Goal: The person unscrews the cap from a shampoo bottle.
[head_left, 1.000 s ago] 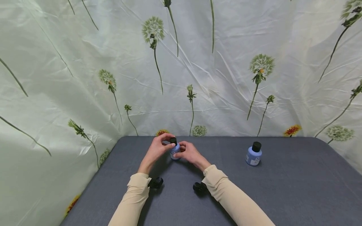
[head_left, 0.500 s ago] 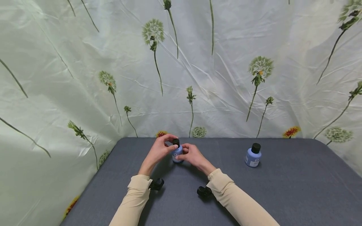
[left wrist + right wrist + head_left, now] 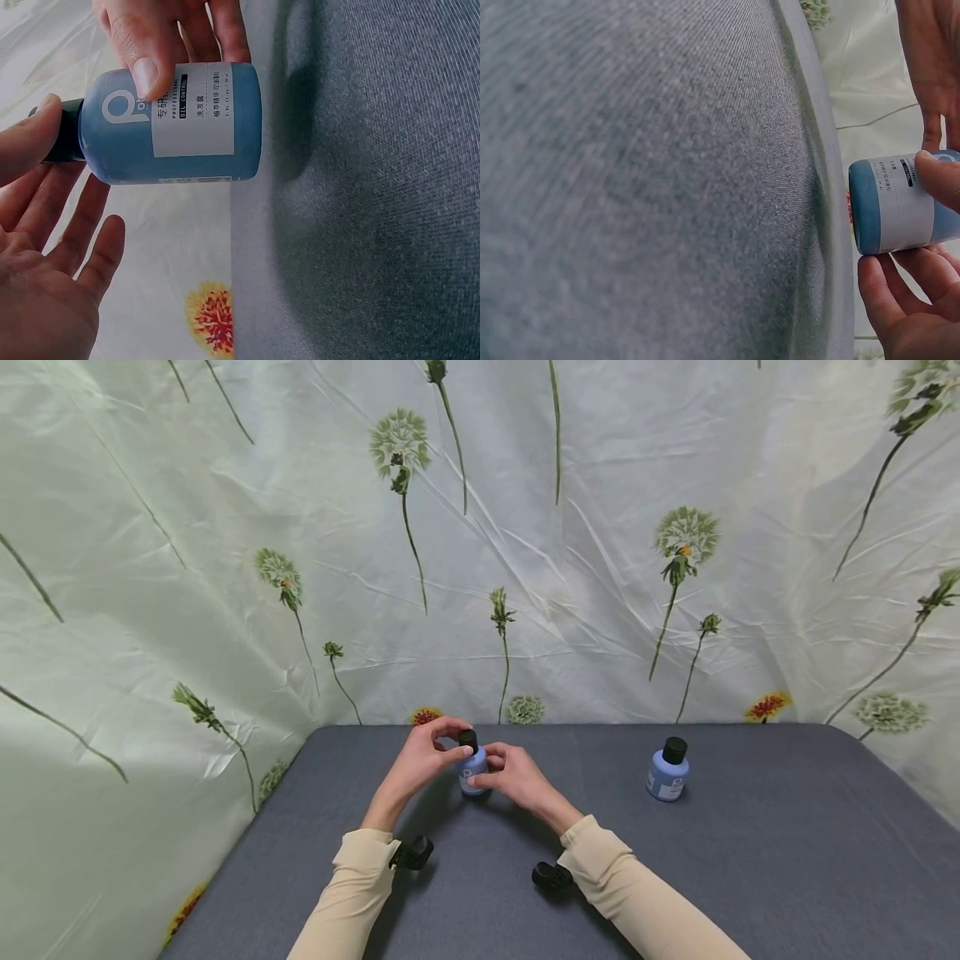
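Note:
A small blue shampoo bottle (image 3: 472, 770) with a black cap and a white label is upright near the back of the table, between both hands. My left hand (image 3: 422, 764) pinches its black cap (image 3: 73, 129) between thumb and fingers; the other left fingers spread loosely behind. From the right, my right hand (image 3: 522, 781) grips the bottle's body, with the thumb on the label side as seen in the left wrist view. Whether the bottle's base touches the table I cannot tell. A second similar blue bottle (image 3: 667, 775) stands upright, well to the right.
Dark grey cloth covers the table (image 3: 480, 902). Behind it and along its left side hangs a pale curtain (image 3: 600, 568) printed with dandelions. A black wrist camera (image 3: 412, 853) is strapped at the left wrist, another black camera (image 3: 552, 877) at the right.
Both hands and the held bottle have shifted slightly right and a little nearer, mostly in the first half second. The grips look the same, and the second bottle has stayed in place.

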Demonstrator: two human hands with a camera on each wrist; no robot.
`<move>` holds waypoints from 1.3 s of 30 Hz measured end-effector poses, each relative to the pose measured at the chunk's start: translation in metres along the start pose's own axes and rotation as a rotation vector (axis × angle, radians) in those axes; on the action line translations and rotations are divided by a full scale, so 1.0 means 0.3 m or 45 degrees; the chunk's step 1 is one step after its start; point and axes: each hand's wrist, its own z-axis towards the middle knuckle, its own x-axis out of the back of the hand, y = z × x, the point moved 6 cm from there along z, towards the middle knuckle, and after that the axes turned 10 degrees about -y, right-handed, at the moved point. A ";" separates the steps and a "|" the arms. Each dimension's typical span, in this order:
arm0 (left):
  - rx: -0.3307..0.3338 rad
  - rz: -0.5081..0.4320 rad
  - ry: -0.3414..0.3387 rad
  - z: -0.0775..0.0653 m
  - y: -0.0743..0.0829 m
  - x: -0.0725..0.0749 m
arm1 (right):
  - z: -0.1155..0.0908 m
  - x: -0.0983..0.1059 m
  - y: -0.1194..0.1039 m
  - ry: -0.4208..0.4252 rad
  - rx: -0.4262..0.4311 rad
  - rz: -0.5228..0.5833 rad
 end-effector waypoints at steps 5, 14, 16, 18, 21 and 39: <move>0.009 -0.010 -0.006 -0.002 0.013 -0.009 | -0.018 0.009 -0.005 -0.003 0.002 0.013; 0.000 0.021 -0.013 0.000 0.059 -0.037 | -0.059 0.033 -0.014 0.034 0.010 0.035; -0.006 0.005 -0.014 -0.001 0.063 -0.043 | -0.069 0.039 -0.014 0.046 0.008 0.023; -0.008 -0.024 -0.016 -0.004 0.065 -0.048 | -0.080 0.044 -0.013 0.054 0.010 0.014; -0.008 -0.077 -0.031 -0.007 0.062 -0.058 | -0.097 0.048 -0.013 0.061 0.012 0.004; -0.046 -0.106 -0.177 -0.021 0.184 -0.127 | -0.179 0.097 0.013 0.134 -0.009 0.017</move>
